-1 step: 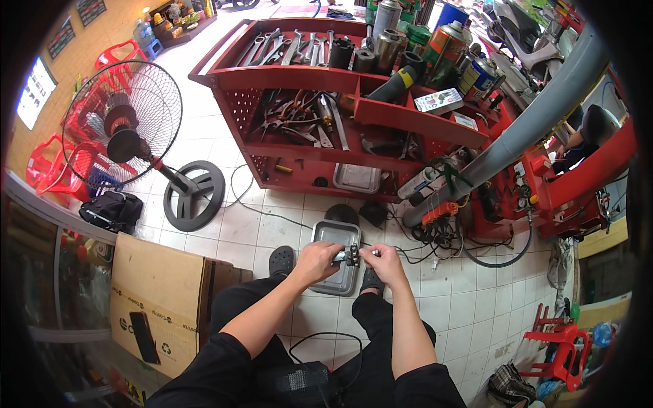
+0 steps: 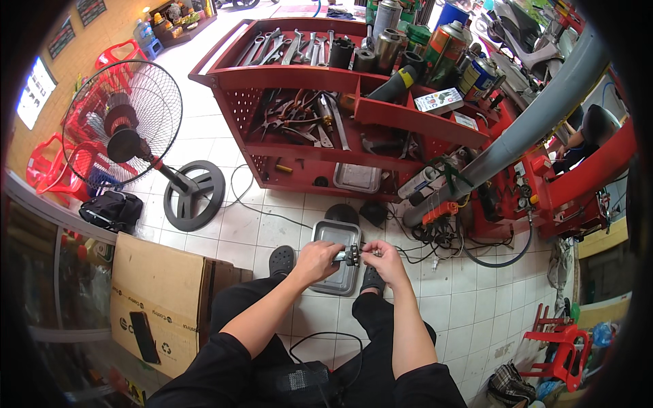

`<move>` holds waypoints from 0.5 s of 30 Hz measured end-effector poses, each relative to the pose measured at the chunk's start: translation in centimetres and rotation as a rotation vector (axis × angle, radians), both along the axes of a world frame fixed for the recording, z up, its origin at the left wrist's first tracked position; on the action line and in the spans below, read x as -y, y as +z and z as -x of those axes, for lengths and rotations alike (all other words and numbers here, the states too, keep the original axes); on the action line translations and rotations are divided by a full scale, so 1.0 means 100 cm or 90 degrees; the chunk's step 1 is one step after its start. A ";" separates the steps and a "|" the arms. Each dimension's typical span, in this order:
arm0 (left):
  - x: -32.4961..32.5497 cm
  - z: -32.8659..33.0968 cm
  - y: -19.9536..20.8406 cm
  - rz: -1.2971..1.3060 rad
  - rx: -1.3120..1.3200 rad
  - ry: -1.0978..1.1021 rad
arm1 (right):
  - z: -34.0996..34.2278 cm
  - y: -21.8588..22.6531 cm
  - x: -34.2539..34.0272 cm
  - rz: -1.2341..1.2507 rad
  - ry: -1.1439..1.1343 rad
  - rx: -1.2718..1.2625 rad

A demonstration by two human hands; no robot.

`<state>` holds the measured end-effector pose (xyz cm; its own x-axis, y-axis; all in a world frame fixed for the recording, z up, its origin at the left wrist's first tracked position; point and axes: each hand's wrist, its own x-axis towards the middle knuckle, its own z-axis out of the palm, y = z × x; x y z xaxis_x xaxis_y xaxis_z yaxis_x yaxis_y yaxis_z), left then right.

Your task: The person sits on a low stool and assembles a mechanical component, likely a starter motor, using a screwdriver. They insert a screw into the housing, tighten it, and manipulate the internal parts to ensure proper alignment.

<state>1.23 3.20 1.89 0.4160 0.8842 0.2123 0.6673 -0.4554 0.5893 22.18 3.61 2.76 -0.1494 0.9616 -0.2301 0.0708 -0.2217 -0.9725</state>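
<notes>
Over a grey tray [image 2: 336, 232] on the floor, my left hand [image 2: 317, 262] is closed around a silvery metal part with a dark toothed, gear-like end [image 2: 351, 256]. The toothed end points right, toward my other hand. My right hand [image 2: 386, 264] is pinched just beside it, with thumb and fingertips on a small shiny metal piece [image 2: 377, 254]. The fingers mostly hide that piece, so its kind does not show. Whether it touches the toothed end, I cannot tell.
A red tool cart [image 2: 286, 78] with wrenches, pliers and spray cans stands ahead. A fan [image 2: 122, 129] is at the left, above a cardboard box [image 2: 160, 299] bearing a phone [image 2: 144, 336]. Cables [image 2: 435, 238] and a grey post [image 2: 503, 143] lie to the right.
My right fingers have shifted slightly around the small metal piece beside the toothed end. My left hand and the part in it look nearly unmoved.
</notes>
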 end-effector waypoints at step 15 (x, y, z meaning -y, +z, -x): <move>-0.003 0.007 0.001 -0.018 -0.114 -0.014 | 0.002 0.008 -0.001 0.133 0.047 0.159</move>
